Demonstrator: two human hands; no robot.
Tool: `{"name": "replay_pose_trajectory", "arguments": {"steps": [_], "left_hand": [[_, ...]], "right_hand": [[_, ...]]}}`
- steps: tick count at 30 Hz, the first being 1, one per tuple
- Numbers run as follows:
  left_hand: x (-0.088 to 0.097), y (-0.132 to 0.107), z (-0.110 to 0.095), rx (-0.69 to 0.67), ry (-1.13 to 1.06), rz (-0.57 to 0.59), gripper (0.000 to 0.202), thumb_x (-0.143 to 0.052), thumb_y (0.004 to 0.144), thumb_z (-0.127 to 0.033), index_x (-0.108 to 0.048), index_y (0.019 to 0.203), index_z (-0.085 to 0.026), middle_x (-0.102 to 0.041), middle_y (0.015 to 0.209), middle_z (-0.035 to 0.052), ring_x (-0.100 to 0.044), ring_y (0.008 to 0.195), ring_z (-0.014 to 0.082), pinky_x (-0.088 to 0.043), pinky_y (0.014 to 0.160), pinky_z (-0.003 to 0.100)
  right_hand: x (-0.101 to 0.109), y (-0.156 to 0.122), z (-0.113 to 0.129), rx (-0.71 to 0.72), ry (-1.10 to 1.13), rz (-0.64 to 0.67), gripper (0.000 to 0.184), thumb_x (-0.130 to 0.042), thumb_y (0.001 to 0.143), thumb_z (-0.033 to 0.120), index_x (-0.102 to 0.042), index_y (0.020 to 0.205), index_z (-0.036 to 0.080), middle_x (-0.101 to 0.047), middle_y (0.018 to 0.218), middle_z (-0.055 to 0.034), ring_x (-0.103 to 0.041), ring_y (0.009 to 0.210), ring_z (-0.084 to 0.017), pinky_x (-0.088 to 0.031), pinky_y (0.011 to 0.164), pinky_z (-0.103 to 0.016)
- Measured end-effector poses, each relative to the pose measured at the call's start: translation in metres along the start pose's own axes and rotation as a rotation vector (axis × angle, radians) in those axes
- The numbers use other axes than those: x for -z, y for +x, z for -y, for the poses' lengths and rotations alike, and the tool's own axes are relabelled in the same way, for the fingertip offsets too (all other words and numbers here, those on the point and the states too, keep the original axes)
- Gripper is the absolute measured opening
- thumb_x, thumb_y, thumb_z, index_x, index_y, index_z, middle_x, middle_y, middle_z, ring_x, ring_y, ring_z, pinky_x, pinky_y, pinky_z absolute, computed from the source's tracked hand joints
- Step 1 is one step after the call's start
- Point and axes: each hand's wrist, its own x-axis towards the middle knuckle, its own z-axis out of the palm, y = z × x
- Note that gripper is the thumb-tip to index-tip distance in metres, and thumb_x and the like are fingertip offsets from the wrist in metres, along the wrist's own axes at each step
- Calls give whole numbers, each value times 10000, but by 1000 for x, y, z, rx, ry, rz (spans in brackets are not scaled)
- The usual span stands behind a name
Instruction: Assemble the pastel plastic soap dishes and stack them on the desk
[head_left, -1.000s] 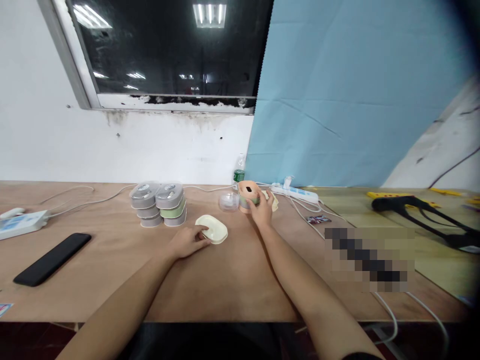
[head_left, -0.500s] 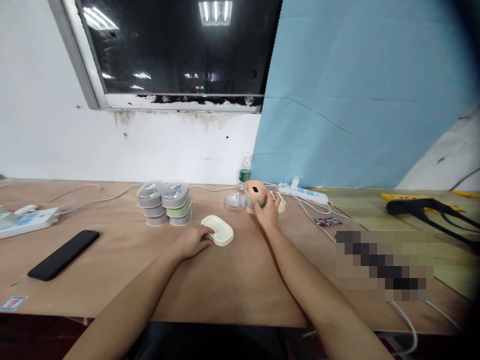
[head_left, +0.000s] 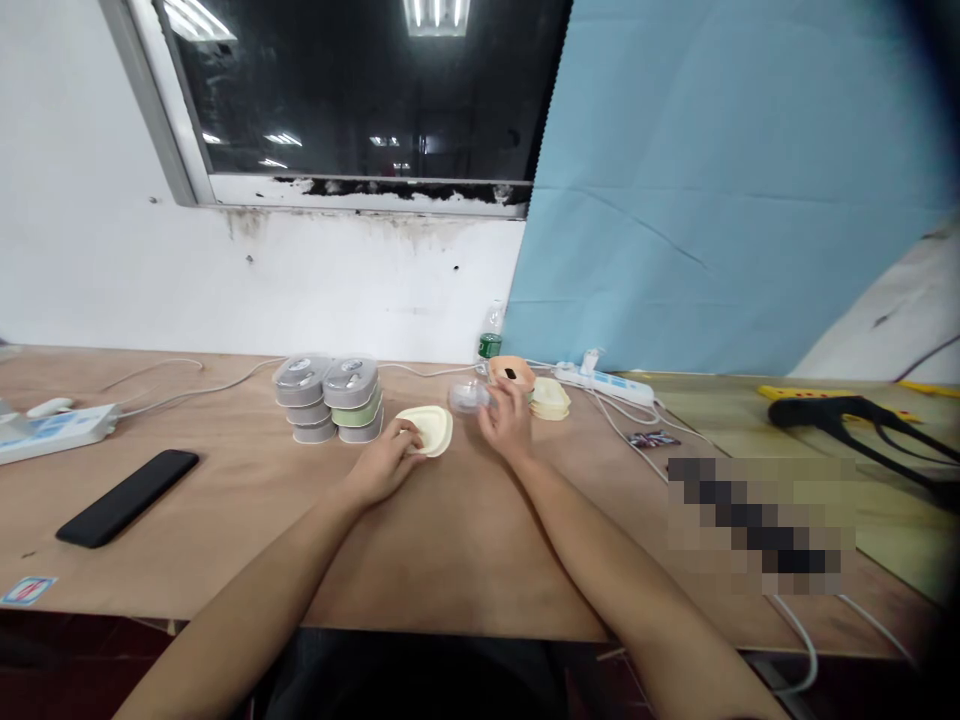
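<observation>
My left hand (head_left: 388,458) grips the near-left edge of a shallow cream oval dish (head_left: 436,428) at the middle of the table. My right hand (head_left: 508,420) is in front of an orange container (head_left: 517,368) with a dark oval mark, its fingers apart and apparently holding nothing. Just left of those fingers is a clear plastic lid or tray (head_left: 466,397). Beyond my right hand sits a short stack of cream dishes (head_left: 550,400). The lower part of the orange container is hidden by my right hand.
Two stacks of grey boxes (head_left: 303,385), one with a green layer (head_left: 358,413), stand left of the dish. A plastic bottle (head_left: 490,335) and power strip (head_left: 611,385) are at the back. A black phone-like slab (head_left: 127,497) lies left; a black strap (head_left: 847,412) lies right.
My right hand has moved left and off the orange container, uncovering the cream stack. My left hand has shifted the cream dish slightly left and away from me.
</observation>
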Motion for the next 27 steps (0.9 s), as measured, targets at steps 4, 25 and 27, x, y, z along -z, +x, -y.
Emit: {"name": "replay_pose_trajectory", "arguments": {"steps": [4, 25, 27], "left_hand": [[1, 2, -1, -5, -58, -238, 123, -493, 917, -300, -512, 984, -198, -470, 1233, 125, -580, 894, 171, -489, 755, 327], [8, 1, 4, 114, -70, -398, 455, -521, 895, -386, -390, 1282, -186, -475, 1294, 155, -580, 737, 124, -522, 687, 311], [16, 1, 10, 89, 80, -525, 428, -546, 880, -369, -432, 1246, -179, -424, 1344, 167, -584, 773, 136, -521, 728, 332]], "right_hand": [[-3, 0, 32, 232, 115, 131, 418, -614, 819, 297, -528, 1215, 195, -550, 1229, -132, -556, 1125, -260, -510, 923, -418], [2, 1, 33, 41, 203, 175, 406, -423, 843, 167, -560, 1220, 230, -578, 1262, -79, -547, 1181, -210, -478, 993, -421], [7, 5, 15, -90, 110, 50, 372, -412, 852, 215, -568, 1190, 229, -567, 1235, -94, -528, 1192, -223, -455, 1006, -453]]}}
